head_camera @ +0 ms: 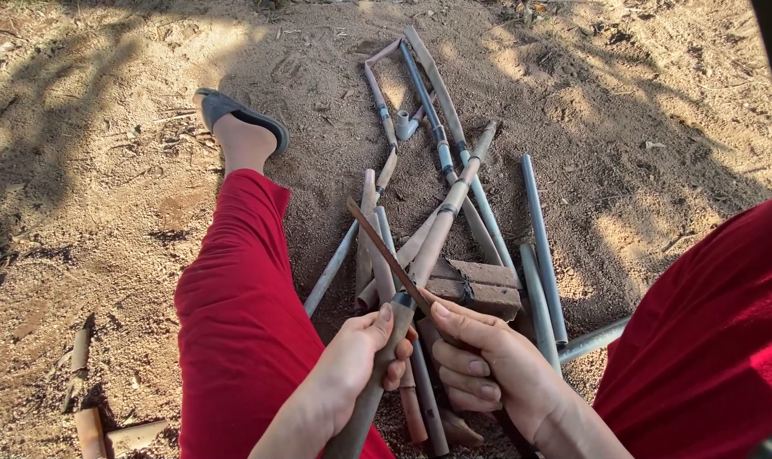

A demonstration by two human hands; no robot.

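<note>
The left hand [352,365] grips the pipe [420,272]; the right hand [488,365] clasps the blade [386,252]. A slip risks cutting the left thumb just beside the blade.

Left hand [352,361]: fingers [394,357] curled in a closed grip, thumb up along top. Right hand [488,365]: fingers folded, thumb extended forward. Hands just beside each other, between red-trousered legs.

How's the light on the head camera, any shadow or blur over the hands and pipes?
Head view: low sun, patchy shadows across the sandy ground; left hand, right hand and pipe sunlit and sharp; dark edge at the top right corner.
</note>
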